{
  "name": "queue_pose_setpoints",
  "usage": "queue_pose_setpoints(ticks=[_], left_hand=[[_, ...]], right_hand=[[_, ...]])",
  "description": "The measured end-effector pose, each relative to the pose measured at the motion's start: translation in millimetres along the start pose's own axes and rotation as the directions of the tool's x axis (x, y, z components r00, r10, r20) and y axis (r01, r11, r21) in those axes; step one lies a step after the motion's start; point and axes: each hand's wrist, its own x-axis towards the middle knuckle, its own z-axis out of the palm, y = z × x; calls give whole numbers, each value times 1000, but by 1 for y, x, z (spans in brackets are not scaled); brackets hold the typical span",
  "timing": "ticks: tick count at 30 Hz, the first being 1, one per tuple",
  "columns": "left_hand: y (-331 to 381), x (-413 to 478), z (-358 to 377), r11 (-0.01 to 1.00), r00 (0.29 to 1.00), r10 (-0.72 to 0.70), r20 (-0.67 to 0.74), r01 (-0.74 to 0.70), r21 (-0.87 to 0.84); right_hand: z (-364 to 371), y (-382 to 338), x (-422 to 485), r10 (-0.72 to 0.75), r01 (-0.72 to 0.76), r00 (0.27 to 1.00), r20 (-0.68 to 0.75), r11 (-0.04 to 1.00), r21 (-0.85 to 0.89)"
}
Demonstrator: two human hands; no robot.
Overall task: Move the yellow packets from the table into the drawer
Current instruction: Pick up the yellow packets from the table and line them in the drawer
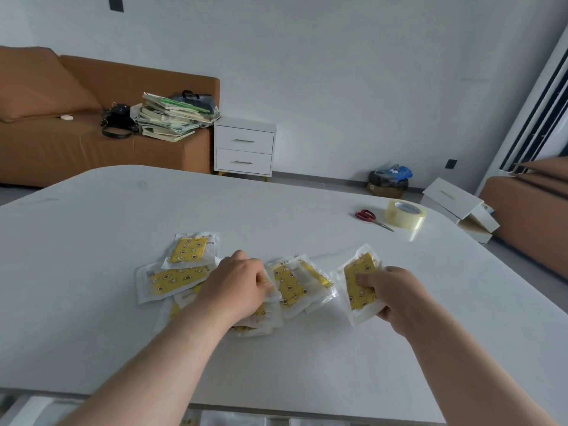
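Presently, the left hand [236,287] curls its fingers around several yellow packets [181,279] heaped on the white table [276,379]; further packets fan out left of its knuckles and just past its fingertips. The right hand [396,298] pinches one tilted packet [358,282], thumb on the printed face, fingers beneath, just beside the heap.
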Motion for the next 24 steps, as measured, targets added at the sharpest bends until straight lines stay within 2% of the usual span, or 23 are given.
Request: queue_pose_setpoints(ticks=[5,8,11,13,18,22,24], left_hand=[[-2,1,-7,1000,990,-9,140,13,-29],[-2,0,-12,995,976,-32,215,52,-88],[-2,0,-13,991,981,-44,186,67,-115],[0,-1,-13,999,991,-42,126,46,-26],[4,0,-11,959,987,-134,88,107,263],[6,-1,-7,951,989,-137,52,117,287],[7,0,-8,952,985,-161,63,138,272]], right_hand=[[2,-3,-1,-24,23,1000,5,993,115],[6,-3,-4,-18,12,998,52,992,125],[14,-2,-8,-14,6,995,100,997,80],[20,-1,-9,-21,16,993,120,999,40],[37,5,-8,-48,63,995,91,983,-171],[44,6,-10,-91,102,995,47,866,-490],[46,5,-15,-82,102,995,61,802,-589]])
